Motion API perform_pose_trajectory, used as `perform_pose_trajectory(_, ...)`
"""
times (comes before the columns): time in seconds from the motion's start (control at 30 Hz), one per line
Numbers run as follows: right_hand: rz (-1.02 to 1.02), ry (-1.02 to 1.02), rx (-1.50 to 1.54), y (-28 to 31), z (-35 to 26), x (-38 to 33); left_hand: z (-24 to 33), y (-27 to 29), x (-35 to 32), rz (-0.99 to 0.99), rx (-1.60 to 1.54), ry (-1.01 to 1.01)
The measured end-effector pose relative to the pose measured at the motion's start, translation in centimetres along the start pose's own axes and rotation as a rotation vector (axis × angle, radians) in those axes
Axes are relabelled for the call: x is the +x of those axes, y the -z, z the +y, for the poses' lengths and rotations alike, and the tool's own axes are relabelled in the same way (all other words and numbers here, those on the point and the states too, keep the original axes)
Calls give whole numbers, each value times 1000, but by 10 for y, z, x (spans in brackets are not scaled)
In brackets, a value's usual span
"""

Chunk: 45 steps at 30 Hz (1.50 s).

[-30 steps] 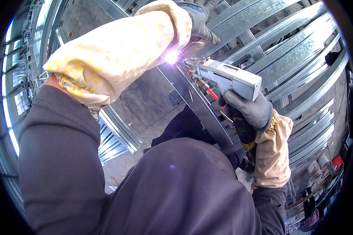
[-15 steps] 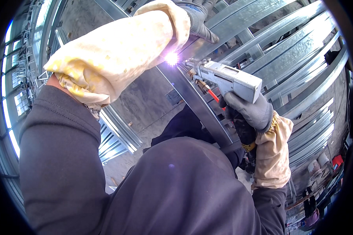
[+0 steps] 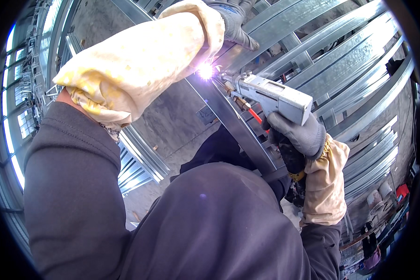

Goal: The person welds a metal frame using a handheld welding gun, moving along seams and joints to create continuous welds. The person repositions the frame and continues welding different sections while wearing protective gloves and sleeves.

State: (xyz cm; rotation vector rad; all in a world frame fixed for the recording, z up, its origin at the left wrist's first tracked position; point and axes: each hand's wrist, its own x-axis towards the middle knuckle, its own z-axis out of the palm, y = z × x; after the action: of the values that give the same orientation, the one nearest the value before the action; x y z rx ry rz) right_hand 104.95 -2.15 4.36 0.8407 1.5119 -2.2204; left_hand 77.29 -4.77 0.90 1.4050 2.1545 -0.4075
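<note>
up near the top edge of the view, the left hand [image 3: 236, 17] is in a grey knit glove, fingers spread and thumb poking out. looks open with nothing gripped that i can see, but some fingertips get cut off. the right hand [image 3: 297, 133], gloved too, is curled snugly round the handle of a pale grey welding torch [image 3: 271, 94].

that torch sits right of centre in the upper half, nozzle aimed left at a purple-white glare [image 3: 205, 71] on a dark steel tube [image 3: 235, 128] slanting down to the right. can't tell if the tip touches, way too bright. a red hose [image 3: 255, 115] shows just beside the torch's underside.

2 cream sleeve covers on the forearms, the left sleeve cover [image 3: 140, 60] stained yellow. shiny metal beams [image 3: 326, 65] spread across the right, and some thinner metal profiles [image 3: 142, 161] lie lower left, over the grey floor [image 3: 170, 114].
</note>
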Motion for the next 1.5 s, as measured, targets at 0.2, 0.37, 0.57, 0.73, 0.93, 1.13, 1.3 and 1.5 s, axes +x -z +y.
perform_pose_trajectory(0.2, -19, -29, -5, 2, 2, -2, 1, 0, 1, 0, 4, -4)
perform_pose_trajectory(0.37, -21, -32, 10, 2, 5, -3, 0, 1, -1, 4, 3, -5)
perform_pose_trajectory(0.57, -32, -55, -10, 5, 10, -3, 1, -1, -2, 7, 3, -3)
perform_pose_trajectory(0.73, -19, -82, 0, 4, 5, -8, 0, 0, -3, 9, 1, -1)
perform_pose_trajectory(0.93, -41, -58, -2, 5, 7, -10, 1, 0, -4, 10, 1, -6)
perform_pose_trajectory(1.13, -42, -50, -19, 7, 13, -13, 2, 1, -3, 12, 1, -11)
perform_pose_trajectory(1.3, -58, -32, -3, 8, 15, -14, 3, 2, -4, 11, 2, -11)
perform_pose_trajectory(1.5, -39, -67, 40, 5, 9, -20, 3, 2, -4, 11, -1, -10)
